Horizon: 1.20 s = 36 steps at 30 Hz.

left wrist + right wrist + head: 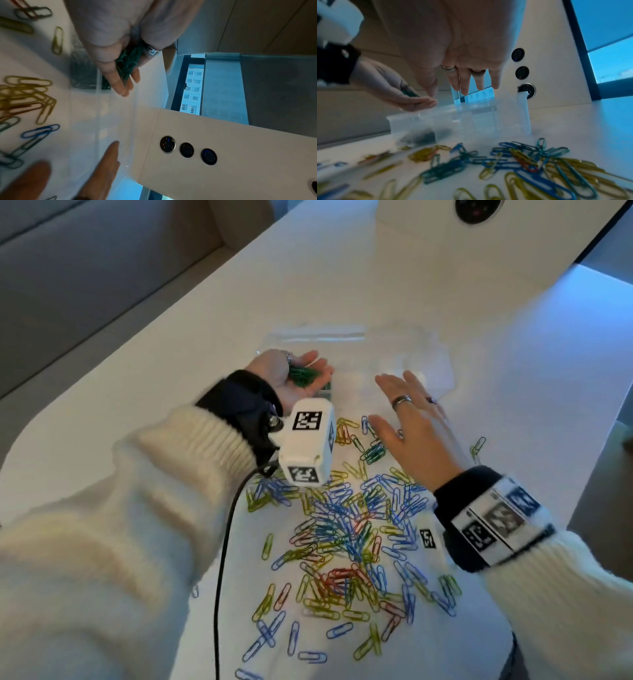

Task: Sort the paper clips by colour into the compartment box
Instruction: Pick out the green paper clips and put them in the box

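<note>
A clear compartment box [359, 337] lies on the white table, beyond a spread pile of blue, yellow, red and green paper clips [349, 529]. My left hand [291, 392] is palm up over the box's left end and carries a bunch of green clips [303, 375] in its cupped palm, tilted toward the box. The near left compartment holds more green clips [82, 73]. My right hand [411, 422] hovers flat with fingers spread and nothing in it, between the pile and the box [471, 121]. In the right wrist view its fingers [464, 83] hang above the box rim.
A black cable [222, 559] runs from the left wrist camera toward me, across the table's near edge. A raised white panel with round sockets [167, 144] stands at the table's far end. Stray clips [478, 446] lie right of the pile. A grey sofa sits left.
</note>
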### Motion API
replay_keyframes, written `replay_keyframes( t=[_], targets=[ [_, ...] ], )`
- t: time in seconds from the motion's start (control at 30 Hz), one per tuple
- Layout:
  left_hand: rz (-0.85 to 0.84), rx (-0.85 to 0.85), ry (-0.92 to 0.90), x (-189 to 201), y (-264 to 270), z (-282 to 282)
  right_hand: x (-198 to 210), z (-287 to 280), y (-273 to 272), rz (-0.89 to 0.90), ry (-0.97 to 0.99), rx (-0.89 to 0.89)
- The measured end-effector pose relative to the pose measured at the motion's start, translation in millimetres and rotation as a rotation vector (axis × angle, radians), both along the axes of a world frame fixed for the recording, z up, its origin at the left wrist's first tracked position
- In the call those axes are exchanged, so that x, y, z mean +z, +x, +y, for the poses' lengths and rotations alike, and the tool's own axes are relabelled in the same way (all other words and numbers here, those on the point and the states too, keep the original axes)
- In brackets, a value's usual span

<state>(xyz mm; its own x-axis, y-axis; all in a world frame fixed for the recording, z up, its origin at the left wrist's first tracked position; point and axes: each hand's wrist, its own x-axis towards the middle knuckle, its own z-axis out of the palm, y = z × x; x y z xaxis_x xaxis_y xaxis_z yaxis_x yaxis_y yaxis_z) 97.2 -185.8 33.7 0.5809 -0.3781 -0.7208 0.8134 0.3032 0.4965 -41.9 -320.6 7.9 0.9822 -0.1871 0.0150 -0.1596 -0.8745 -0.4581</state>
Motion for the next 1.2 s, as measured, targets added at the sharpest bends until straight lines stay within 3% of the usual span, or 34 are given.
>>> replay_keyframes(
  t=[0.13, 0.27, 0.43, 0.53, 0.63, 0.73, 0.8, 0.93, 1.1, 1.2],
  targets=[
    [0.005, 0.037, 0.085, -6, 17, -14, -17, -12, 19, 0.224, -0.228, 0.083],
    [0.041, -0.027, 0.213, -3, 21, -20, -18, -13, 22, 0.229, -0.246, 0.089],
    [-0.057, -0.108, 0.208, 1, 17, -20, -18, -16, 22, 0.206, -0.220, 0.104],
    [-0.185, -0.120, 0.230, 5, 9, -17, -20, -20, 21, 0.196, -0.217, 0.127],
    [-0.494, -0.132, 0.278, 6, -5, -4, -18, -21, 20, 0.243, -0.195, 0.135],
    [-0.872, -0.295, 0.604, 1, -25, 20, -8, -12, 10, 0.138, -0.092, 0.068],
    [-1.007, -0.481, 0.691, -7, -42, 40, -3, -3, -1, -0.001, -0.062, 0.040],
    [-1.072, -1.005, 0.828, -34, -77, 72, -15, 8, -21, 0.173, 0.090, 0.132],
    [-1.079, -1.132, 0.814, -55, -114, 76, -36, 17, -41, 0.362, 0.195, 0.170],
    [-1.139, -1.185, 0.853, -62, -127, 71, -39, 20, -48, 0.337, 0.208, 0.126]
  ],
)
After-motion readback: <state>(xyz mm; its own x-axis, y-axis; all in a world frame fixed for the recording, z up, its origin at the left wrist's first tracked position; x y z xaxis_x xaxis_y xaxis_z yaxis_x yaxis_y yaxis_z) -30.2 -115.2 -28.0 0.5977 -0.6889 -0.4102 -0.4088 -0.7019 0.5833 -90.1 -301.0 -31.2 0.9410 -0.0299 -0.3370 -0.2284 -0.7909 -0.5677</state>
